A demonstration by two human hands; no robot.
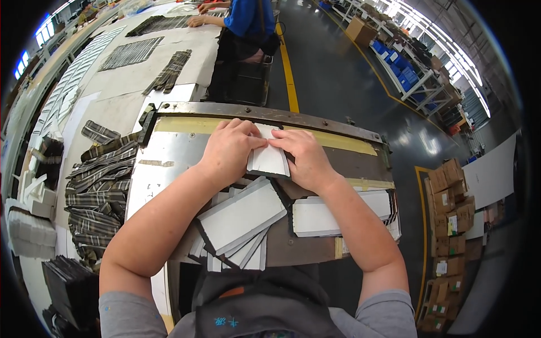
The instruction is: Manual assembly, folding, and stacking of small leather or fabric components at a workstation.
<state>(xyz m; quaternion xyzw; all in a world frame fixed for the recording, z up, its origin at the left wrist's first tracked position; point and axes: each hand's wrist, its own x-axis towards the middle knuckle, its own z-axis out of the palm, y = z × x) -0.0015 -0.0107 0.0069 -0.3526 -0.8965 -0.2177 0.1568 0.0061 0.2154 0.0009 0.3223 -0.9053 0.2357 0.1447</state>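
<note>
A white rectangular panel with dark edging (269, 161) lies on the metal-topped work table, its far end between my two hands. Closed over its left side is my left hand (230, 147), fingers curled and fingertips near the middle of the panel. My right hand (305, 156) grips the right side, its thumb close to the left fingers. Nearer to me a loose pile of similar white panels (243, 216) is fanned out at angles. Under my right forearm sits a neater stack of white panels (316, 216).
A metal bar (270, 116) runs along the table's far edge. Plaid fabric strips (98, 197) are heaped at the left. Beyond, a person in blue (251, 22) works at another table. Cardboard boxes (451, 219) stand at the right, near shelving with blue bins (400, 70).
</note>
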